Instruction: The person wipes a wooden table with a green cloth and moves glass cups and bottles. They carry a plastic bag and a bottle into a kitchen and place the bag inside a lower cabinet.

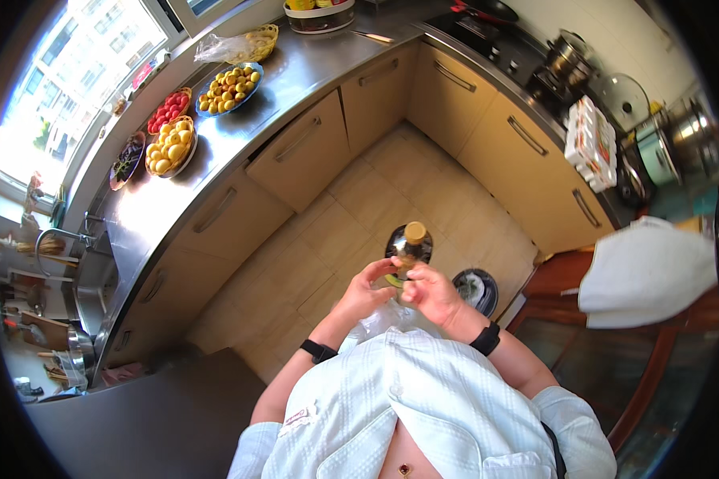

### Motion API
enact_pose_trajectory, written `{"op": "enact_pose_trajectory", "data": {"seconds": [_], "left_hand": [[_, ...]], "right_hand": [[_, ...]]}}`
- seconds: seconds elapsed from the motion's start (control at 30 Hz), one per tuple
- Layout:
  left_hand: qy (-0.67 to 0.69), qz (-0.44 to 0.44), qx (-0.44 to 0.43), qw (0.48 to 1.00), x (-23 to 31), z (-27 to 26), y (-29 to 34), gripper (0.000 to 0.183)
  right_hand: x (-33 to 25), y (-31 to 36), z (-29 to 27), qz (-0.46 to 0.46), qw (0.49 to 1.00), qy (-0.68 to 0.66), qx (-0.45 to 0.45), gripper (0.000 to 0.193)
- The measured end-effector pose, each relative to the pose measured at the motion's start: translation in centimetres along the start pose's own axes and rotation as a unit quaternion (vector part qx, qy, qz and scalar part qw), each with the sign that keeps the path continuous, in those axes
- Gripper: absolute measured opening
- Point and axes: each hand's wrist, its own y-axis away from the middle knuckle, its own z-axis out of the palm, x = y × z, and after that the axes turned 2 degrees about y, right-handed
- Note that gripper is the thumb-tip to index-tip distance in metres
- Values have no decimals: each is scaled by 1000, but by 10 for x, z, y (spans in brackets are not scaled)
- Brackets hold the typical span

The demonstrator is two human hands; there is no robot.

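In front of my body I hold up a dark bottle [410, 249] with a gold cap, its cap end uppermost. My left hand [363, 291] has its fingertips against the bottle's left side, with the thumb apart from the forefinger. On the other side, my right hand [433, 297] has curled fingers at the bottle's lower part. Those fingers hide the bottle's lower end. Clear crinkled plastic [379, 321] shows under my hands, next to my shirt.
Steel counter [315, 56] curves along the left and back, bearing yellow fruit [170, 148], red fruit [168, 110] and a blue-rimmed bowl [257, 73]. A lined bin [487, 297] stands on the floor. Egg cartons [589, 144] and a white cloth [647, 267] are at right.
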Motion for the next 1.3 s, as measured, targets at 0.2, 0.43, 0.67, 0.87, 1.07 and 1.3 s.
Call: {"op": "enact_pose_trajectory", "data": {"seconds": [0.2,0.43,0.67,0.87,1.07,1.3], "left_hand": [[213,-120,22,970,22,-68,-136,57],[178,-236,136,946,-6,-132,-276,49],[-5,-291,104,951,-18,-178,-354,21],[21,-364,167,916,-27,-206,-385,24],[-94,-428,200,877,-63,-205,-375,26],[-350,-360,174,847,-121,-181,-381,36]], "right_hand": [[-75,-142,39,42,997,61,-30,30],[-162,-309,32,171,933,307,74,38],[-266,-496,-3,-82,607,760,218,52],[-312,-630,-44,50,540,811,218,53],[-285,-637,-81,-98,533,819,187,53],[-312,-554,-161,-173,534,809,176,35]]}}
